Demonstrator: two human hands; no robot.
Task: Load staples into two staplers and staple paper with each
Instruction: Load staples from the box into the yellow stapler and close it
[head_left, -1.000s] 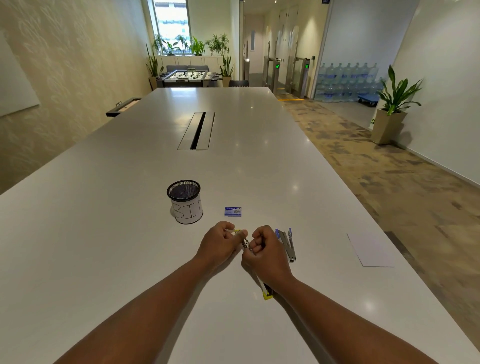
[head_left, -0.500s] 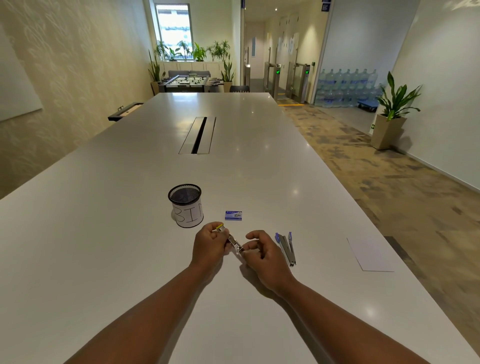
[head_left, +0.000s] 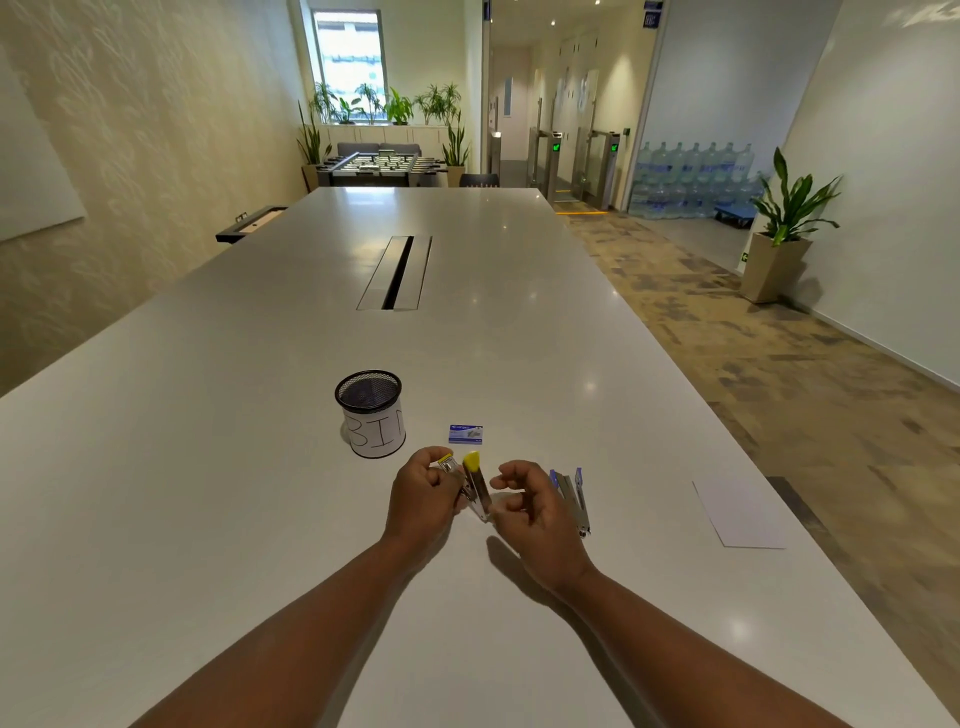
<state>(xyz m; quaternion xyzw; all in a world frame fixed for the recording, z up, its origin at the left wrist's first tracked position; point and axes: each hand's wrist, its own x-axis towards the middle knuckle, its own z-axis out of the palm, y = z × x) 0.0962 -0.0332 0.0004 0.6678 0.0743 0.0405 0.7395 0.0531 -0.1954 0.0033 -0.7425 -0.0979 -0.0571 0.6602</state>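
yellow stapler: we hold it splayed open above the table, just in front of the staple box
left hand: fingers curled round one half
right hand: fingers loosely curled beside the other half; contact unclear
risk: the sprung half may snap shut on us; staples not yet in
blue stapler: lies open just right of us; a careless wrist could knock it

An office: a long white conference table with a recessed cable slot runs down the room. Beyond it stand green-lit access turnstiles, stacked blue water-cooler bottles, a foosball table and potted green plants.
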